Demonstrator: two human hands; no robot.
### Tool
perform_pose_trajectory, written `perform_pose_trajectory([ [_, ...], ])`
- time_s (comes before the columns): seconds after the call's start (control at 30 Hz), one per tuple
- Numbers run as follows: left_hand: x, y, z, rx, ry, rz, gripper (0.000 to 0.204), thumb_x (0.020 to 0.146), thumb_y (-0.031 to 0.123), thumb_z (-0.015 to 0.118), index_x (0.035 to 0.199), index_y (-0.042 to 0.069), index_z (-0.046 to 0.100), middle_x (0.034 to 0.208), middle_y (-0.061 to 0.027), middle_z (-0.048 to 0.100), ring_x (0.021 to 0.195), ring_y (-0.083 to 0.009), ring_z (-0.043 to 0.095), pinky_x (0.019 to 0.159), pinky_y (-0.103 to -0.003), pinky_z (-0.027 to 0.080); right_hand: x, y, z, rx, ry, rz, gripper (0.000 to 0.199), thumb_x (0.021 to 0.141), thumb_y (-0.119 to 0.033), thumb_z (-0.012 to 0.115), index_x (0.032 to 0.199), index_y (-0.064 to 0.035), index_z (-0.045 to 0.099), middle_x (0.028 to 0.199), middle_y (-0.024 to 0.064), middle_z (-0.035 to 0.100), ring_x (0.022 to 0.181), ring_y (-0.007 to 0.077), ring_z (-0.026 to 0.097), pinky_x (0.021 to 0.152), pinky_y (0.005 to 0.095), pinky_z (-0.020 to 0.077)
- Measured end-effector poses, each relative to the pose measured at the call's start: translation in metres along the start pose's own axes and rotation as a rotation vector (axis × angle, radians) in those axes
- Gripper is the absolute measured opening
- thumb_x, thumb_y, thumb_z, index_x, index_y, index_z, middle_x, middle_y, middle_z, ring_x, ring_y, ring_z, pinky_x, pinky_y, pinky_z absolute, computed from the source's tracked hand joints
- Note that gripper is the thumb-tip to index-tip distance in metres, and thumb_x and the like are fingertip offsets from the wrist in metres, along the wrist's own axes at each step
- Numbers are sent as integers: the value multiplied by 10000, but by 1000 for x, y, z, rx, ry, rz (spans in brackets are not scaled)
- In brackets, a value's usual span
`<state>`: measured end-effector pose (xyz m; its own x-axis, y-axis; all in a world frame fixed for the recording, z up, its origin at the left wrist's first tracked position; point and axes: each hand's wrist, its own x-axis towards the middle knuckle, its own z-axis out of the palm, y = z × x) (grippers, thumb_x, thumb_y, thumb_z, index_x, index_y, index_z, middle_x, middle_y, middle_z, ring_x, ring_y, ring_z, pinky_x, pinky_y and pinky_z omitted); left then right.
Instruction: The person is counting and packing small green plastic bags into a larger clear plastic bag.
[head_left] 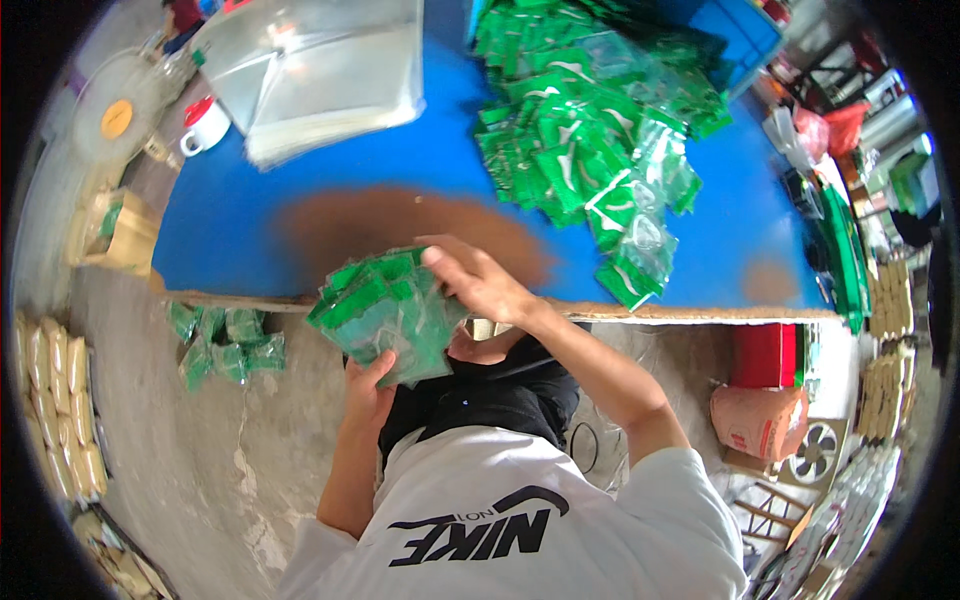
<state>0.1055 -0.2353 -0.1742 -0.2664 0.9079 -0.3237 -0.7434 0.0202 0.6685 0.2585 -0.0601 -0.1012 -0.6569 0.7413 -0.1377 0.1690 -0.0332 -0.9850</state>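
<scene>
A stack of small green-and-clear plastic packets (385, 310) is held over my lap, just off the table's near edge. My left hand (370, 385) grips the stack from below, its thumb lying over the lower edge. At the upper right corner, my right hand (482, 285) is closed on the same packets, thumb and fingertips at their edge. The fingers under the stack are hidden. Farther off on the table, a big heap of similar green packets (575, 130) spreads toward me from a blue bin (745, 40).
The blue table (720, 230) has a worn brown patch. Clear plastic sheets (330, 75) and a white mug (205, 128) with a red top are at the left. Bundled green packets (228, 345) lie on the floor at left. A red box (763, 355) stands under the right side.
</scene>
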Motion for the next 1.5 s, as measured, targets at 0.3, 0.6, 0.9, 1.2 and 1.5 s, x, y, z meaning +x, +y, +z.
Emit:
perform_pose_trajectory([
  [0.3,-6,6,20,255,40,23,599,855,30,691,1389,45,420,1292,-93,555,1200,-240,551,1015,-414,458,-4,15,-2,-56,241,-272,298,876,-80,704,1156,8,650,942,148,720,857,149,687,747,292,557],
  [0.6,-4,6,15,196,163,-49,551,863,47,688,1365,55,463,1256,-67,573,1177,-220,564,945,-397,512,-84,32,-200,-1076,861,-327,433,812,-127,738,1217,-37,615,1192,181,653,1086,362,626,903,448,509],
  [0.9,1,0,22,92,53,-178,514,861,54,687,1332,-7,490,1258,-101,602,1174,-243,588,1000,-409,493,-86,8,-282,-911,472,354,475,812,-321,779,1131,13,669,1001,177,718,955,260,680,860,382,527],
  [1.2,18,-24,-6,-409,-286,-436,529,876,36,654,1372,0,474,1370,-138,558,1288,-298,519,1098,-484,405,-138,-1,-241,40,714,-59,384,948,-318,668,1117,26,679,1001,77,705,908,116,619,780,305,512],
  [1.5,21,-34,31,-328,-292,-413,553,848,54,706,1356,12,492,1341,-115,581,1249,-257,553,1077,-435,444,-137,-15,-131,-854,1082,-370,158,871,-65,680,1021,-24,652,904,167,623,841,360,622,709,420,501],
])
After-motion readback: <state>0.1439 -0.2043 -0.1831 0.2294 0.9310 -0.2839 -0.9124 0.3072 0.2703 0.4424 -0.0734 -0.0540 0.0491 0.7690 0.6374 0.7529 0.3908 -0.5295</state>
